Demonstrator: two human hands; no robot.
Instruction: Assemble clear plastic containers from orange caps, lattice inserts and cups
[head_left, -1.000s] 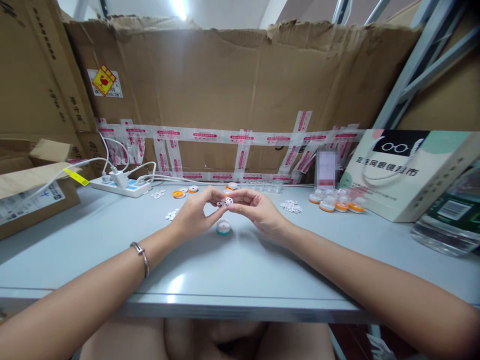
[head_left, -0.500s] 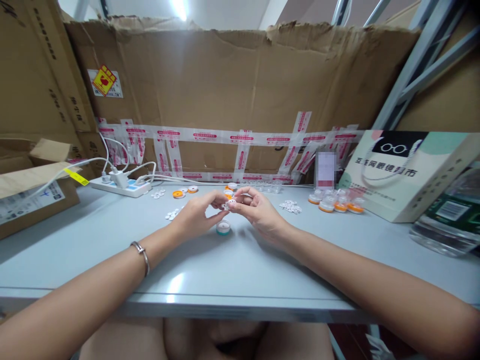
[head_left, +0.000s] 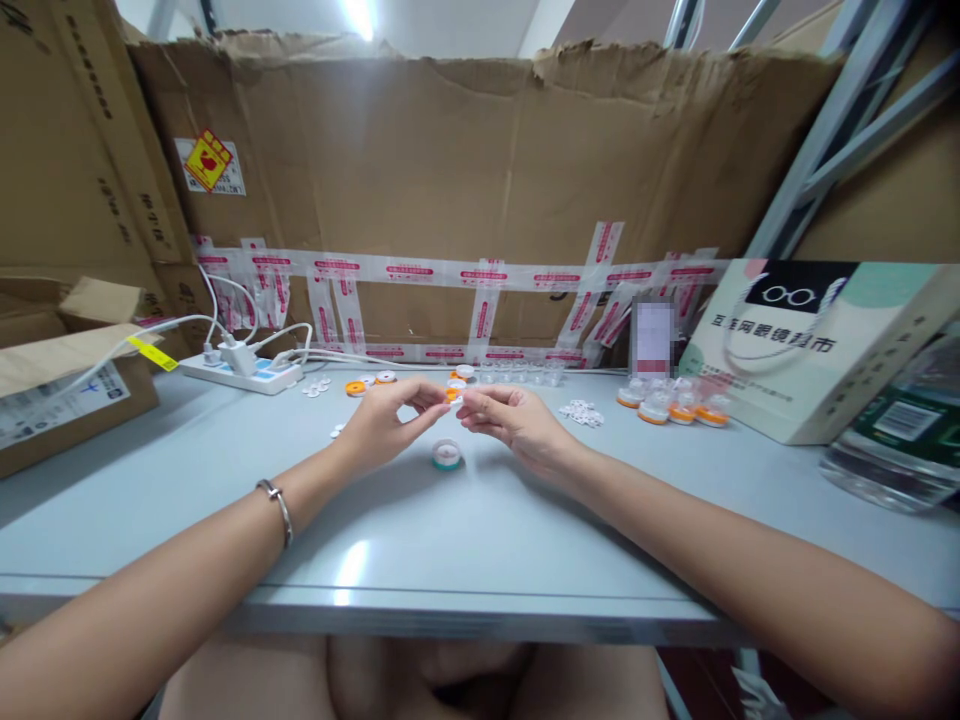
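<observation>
Fingertips of my left hand (head_left: pixel 390 420) and my right hand (head_left: pixel 517 425) meet above the table, both pinching a small white plastic piece (head_left: pixel 455 402). Its exact shape is mostly hidden by the fingers. Just below and nearer to me, a round white part with a teal base (head_left: pixel 447 456) sits upright on the table, touched by neither hand. Behind the fingertips are orange-and-white round parts (head_left: pixel 455 385), partly covered. To the right of my right hand lies a heap of small white pieces (head_left: pixel 581 413).
Left of centre are more orange round parts (head_left: pixel 355 388) and white discs (head_left: pixel 316 387). Clear cups (head_left: pixel 525 374) line the back. Orange-based clear-topped assemblies (head_left: pixel 681 408) stand right, near a paper bag (head_left: pixel 780 350) and a bottle (head_left: pixel 900 430). A power strip (head_left: pixel 244 372) lies back left.
My hands have drawn slightly apart, with the fingers changing their grip on the small white piece. Less of it shows than before. The teal-based part has stayed in place.
</observation>
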